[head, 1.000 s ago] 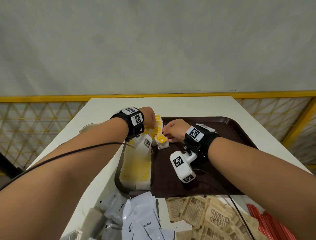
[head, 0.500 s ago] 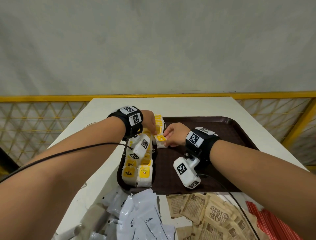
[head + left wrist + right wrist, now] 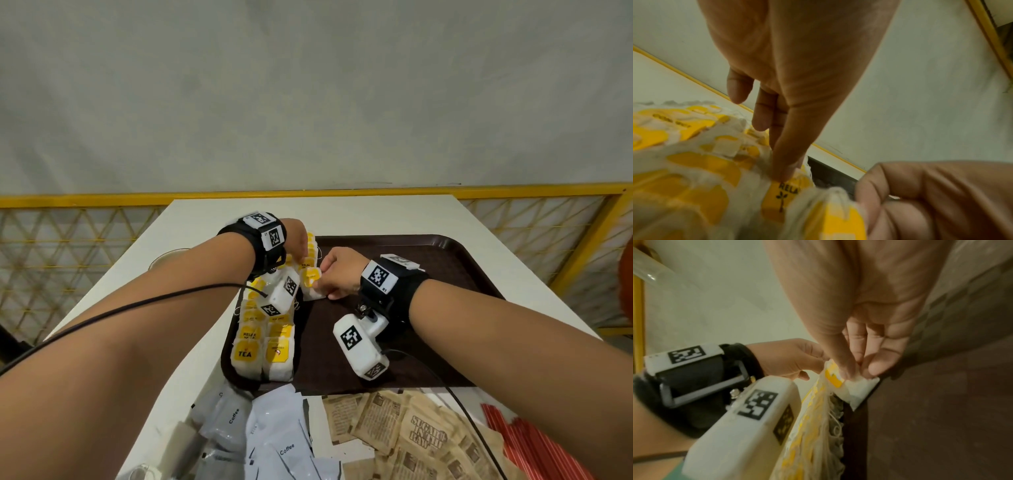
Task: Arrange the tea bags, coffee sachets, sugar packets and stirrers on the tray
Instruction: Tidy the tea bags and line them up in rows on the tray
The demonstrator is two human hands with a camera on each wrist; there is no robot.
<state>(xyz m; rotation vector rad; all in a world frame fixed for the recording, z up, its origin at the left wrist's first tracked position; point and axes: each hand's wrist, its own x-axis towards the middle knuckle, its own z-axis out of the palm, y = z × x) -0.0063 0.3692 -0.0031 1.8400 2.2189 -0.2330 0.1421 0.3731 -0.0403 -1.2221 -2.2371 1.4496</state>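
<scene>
The right hand (image 3: 337,272) pinches one white tea bag with a yellow tag (image 3: 311,282) between thumb and curled fingers, its lower corner touching the dark brown plastic tray (image 3: 445,284). The left hand (image 3: 298,240), at ten o'clock from the right, has its fingers extended downward, one fingertip (image 3: 785,175) pressing a yellow tag printed "RELA" in the rows of yellow-tagged tea bags (image 3: 262,342).

Those rows run along the tray's nine o'clock edge, from its far corner toward six o'clock. The rest of the tray is bare. Off the tray at six o'clock, on the white table (image 3: 342,216), lie grey and white coffee sachets (image 3: 274,435), brown paper sugar packets (image 3: 411,431) and, toward five o'clock, red stirrers (image 3: 527,442).

The step looks like seating this bag beside the second row. To do it well, the left fingertip should likely pin the neighbouring bags so they do not slide, while the right lowers its bag flat, tag up, edge against the row, and lets go only once it lies square; loose strings could snag and drag bags along.
</scene>
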